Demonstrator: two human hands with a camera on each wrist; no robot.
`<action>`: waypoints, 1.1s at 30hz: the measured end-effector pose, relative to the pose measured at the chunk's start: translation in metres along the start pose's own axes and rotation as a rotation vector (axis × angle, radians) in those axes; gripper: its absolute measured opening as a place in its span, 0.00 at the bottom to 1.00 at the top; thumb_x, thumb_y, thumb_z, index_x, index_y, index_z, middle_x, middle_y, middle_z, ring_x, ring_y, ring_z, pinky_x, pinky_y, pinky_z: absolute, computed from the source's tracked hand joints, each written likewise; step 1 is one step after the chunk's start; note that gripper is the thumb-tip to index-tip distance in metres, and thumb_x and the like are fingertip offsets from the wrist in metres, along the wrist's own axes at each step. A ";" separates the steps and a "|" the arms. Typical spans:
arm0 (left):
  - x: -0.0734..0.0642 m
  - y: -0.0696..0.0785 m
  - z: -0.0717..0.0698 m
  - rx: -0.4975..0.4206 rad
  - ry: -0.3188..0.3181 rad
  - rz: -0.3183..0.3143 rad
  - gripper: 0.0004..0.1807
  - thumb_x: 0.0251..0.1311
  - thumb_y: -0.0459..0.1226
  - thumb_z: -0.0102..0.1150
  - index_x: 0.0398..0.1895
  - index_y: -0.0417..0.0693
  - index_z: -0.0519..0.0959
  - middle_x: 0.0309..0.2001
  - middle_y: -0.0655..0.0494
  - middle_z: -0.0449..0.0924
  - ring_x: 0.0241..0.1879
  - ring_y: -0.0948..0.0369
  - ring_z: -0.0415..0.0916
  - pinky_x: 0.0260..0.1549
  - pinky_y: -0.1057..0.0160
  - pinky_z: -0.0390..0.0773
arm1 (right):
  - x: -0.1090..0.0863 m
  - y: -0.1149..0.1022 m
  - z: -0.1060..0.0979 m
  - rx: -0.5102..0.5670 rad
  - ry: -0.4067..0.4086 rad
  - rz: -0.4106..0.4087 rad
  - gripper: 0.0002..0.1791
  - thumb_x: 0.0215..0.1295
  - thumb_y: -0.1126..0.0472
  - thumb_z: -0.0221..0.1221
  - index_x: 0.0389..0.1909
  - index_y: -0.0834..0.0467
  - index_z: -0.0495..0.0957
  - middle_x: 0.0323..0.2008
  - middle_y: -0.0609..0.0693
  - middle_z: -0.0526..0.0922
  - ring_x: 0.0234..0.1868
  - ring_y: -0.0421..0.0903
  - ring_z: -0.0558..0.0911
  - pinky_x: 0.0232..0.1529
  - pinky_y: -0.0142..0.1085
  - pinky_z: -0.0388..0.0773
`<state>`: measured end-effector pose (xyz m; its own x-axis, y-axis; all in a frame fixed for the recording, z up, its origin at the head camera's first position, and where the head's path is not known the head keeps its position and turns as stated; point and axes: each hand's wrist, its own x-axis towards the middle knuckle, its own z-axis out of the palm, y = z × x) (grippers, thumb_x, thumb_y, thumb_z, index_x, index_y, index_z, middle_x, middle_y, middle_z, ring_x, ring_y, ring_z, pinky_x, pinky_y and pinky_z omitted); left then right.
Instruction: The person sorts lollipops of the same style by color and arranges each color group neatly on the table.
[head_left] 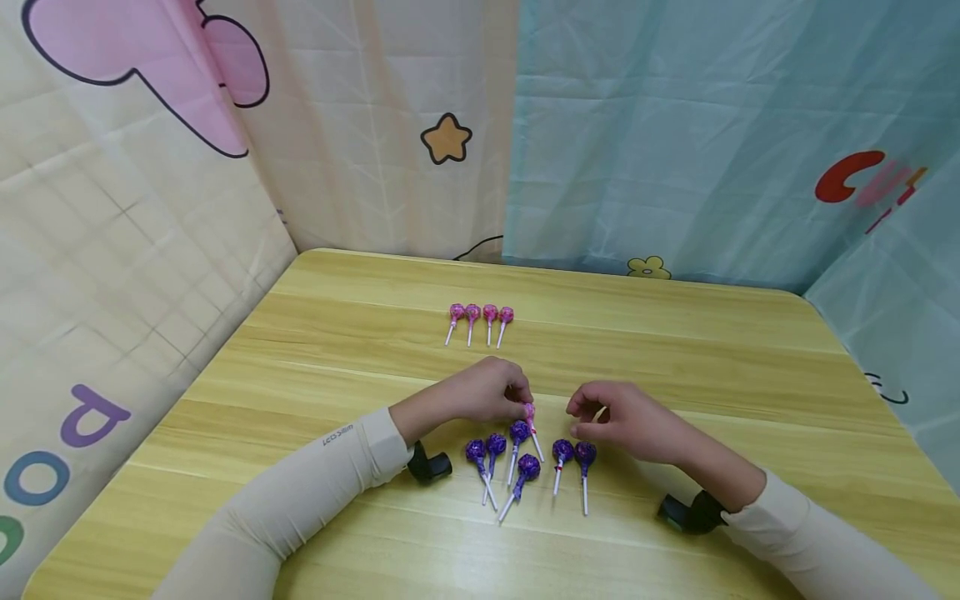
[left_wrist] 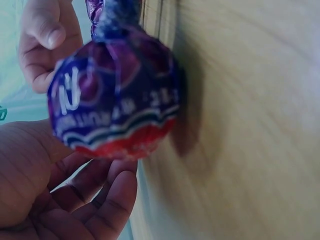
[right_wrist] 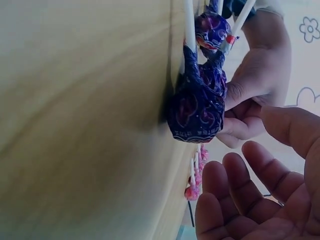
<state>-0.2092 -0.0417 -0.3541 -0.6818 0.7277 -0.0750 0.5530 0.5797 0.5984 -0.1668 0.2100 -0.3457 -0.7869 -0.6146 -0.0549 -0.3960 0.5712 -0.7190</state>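
Note:
My left hand (head_left: 487, 390) pinches the wrapped head of a pink lollipop (head_left: 529, 411) between thumb and fingers; its white stick points down toward me. Just below lie several purple-wrapped lollipops, one purple lollipop (head_left: 519, 432) right beside the pink one. To the right, my right hand (head_left: 626, 417) hovers with loosely bent fingers and holds nothing, close to two purple lollipops (head_left: 585, 454). The left wrist view is largely filled by a purple lollipop head (left_wrist: 115, 100), which hides part of the left fingers. In the right wrist view the right fingers (right_wrist: 237, 185) are spread loosely.
Farther back on the wooden table (head_left: 637, 333), several pink lollipops (head_left: 490, 313) lie in a row, sticks toward me. Printed curtains (head_left: 390, 125) stand behind and beside the table. A black wrist camera (head_left: 429, 464) is strapped under the left wrist, another (head_left: 690, 512) under the right.

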 end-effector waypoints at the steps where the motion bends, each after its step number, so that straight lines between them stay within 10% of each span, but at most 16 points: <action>1: 0.000 0.000 0.000 0.002 0.002 0.002 0.04 0.64 0.34 0.65 0.31 0.49 0.84 0.33 0.62 0.78 0.33 0.67 0.75 0.35 0.69 0.76 | -0.001 0.000 0.000 -0.004 -0.005 -0.002 0.07 0.64 0.62 0.65 0.41 0.59 0.79 0.34 0.43 0.81 0.37 0.41 0.79 0.37 0.35 0.77; 33: 0.000 0.000 0.001 0.001 0.005 -0.003 0.04 0.64 0.35 0.65 0.31 0.50 0.84 0.33 0.62 0.78 0.33 0.66 0.75 0.35 0.69 0.76 | -0.011 0.004 0.013 -0.126 -0.091 -0.011 0.09 0.63 0.60 0.67 0.31 0.48 0.76 0.27 0.40 0.74 0.28 0.38 0.71 0.28 0.33 0.71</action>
<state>-0.2087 -0.0415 -0.3547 -0.6856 0.7243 -0.0728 0.5517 0.5822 0.5972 -0.1533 0.2123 -0.3568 -0.7381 -0.6649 -0.1144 -0.4652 0.6244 -0.6275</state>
